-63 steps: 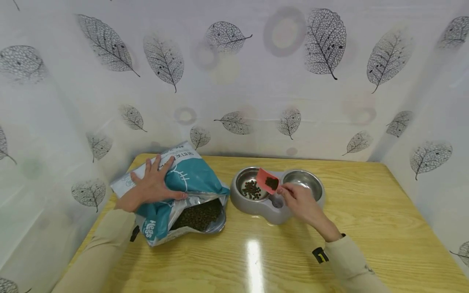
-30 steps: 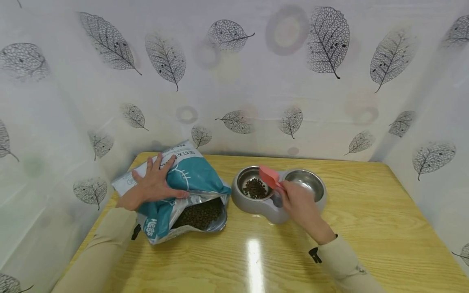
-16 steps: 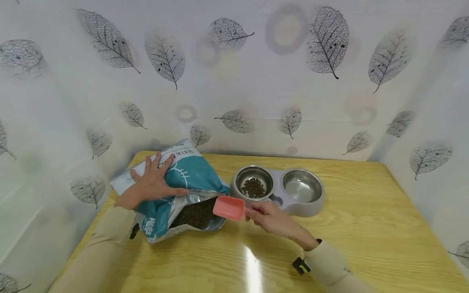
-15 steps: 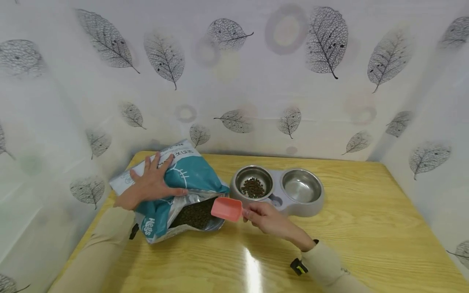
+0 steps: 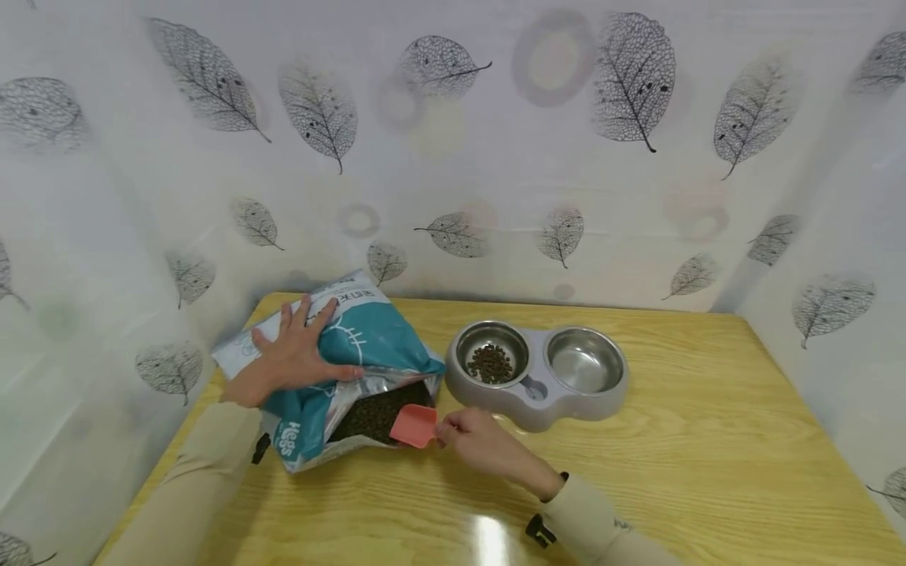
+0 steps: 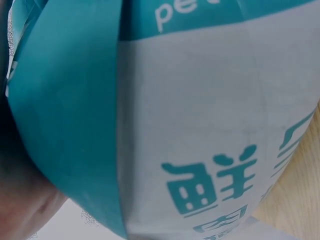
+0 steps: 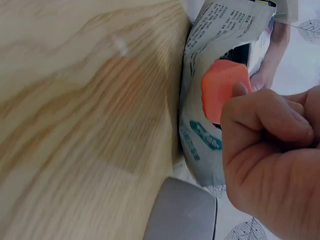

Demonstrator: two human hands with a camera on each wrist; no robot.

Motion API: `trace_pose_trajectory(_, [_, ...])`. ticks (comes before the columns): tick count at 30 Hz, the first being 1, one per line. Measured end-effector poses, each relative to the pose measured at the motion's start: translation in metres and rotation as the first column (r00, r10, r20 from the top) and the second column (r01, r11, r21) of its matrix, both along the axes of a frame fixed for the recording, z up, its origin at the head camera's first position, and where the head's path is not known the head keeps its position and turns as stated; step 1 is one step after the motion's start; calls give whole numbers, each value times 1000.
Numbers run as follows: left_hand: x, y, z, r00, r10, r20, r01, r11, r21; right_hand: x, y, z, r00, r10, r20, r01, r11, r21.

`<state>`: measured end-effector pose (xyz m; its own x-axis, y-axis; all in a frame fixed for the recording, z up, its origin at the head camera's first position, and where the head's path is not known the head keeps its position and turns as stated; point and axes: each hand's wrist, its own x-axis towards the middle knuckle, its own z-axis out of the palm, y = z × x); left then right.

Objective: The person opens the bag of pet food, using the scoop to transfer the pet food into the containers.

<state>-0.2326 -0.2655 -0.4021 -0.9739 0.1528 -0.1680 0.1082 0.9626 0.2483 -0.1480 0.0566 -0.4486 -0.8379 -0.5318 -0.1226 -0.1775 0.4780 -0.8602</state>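
In the lower left-centre of the head view, a teal-and-white bag (image 5: 378, 330) lies on its side on the wood-grain tabletop (image 5: 708, 440), its mouth gaping toward the lower centre and showing brown kibble (image 5: 368, 417) inside. The left hand (image 5: 300, 354) rests on top of the bag with its fingers spread and its thumb reaching along the edge of the opening. The right hand (image 5: 484, 444), right of the bag's mouth, pinches the handle of a coral-pink scoop (image 5: 414, 426) between thumb and curled fingers. The scoop is at the right end of the opening; whether it touches the kibble is hard to tell.

Right of the bag, near the centre of the frame, stands a grey double feeder (image 5: 566, 407). Its left steel bowl (image 5: 515, 338) holds a small heap of brown pellets (image 5: 490, 364); its right steel bowl (image 5: 583, 362) shows its shiny bottom. A leaf-printed sheet (image 5: 488, 173) fills the upper frame.
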Motion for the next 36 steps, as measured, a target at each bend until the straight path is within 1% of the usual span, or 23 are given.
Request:
trace_pose_trajectory(3, [-1,0,0,1000,-1,2,1,1000,-1,0,-9,-2,998,-29,59,32,998,-55])
trace_pose_trajectory(6, [-1,0,0,1000,1,3,-1,1000,-1,-1,-15,-6,997,-19,80,26,996,-83])
trace_pose_trajectory(9, [-1,1,-1,1000,-1,3,1,1000,2,-1,-17,-8,993,-12,119,25,994,-105])
trace_pose_trajectory(13, [-1,2,-1,1000,-2,4,2,1000,0,1,-14,-11,977,-8,212,40,988,-147])
trace_pose_trajectory(15, [-1,2,-1,1000,-1,3,1,1000,-4,1,-12,-12,958,2,287,52,982,-180])
trace_pose_trajectory(18, [-1,1,0,1000,-1,2,1,1000,-2,1,-8,-12,914,27,405,73,971,-230])
trace_pose_trajectory(20, [-1,1,0,1000,-3,0,3,1000,0,2,-5,-11,884,47,464,87,961,-262])
trace_pose_trajectory(22, [-1,1,1,1000,-6,-1,6,1000,7,3,-3,-11,863,61,502,101,952,-289])
trace_pose_trajectory(27, [-1,0,1,1000,-13,-10,13,1000,13,4,1,-10,833,82,547,122,937,-326])
trace_pose_trajectory(34, [-1,0,0,1000,-10,-12,10,1000,13,4,7,-8,823,104,559,121,928,-351])
trace_pose_trajectory(36, [-1,1,1,1000,-10,-12,10,1000,14,4,9,-8,818,114,563,126,921,-369])
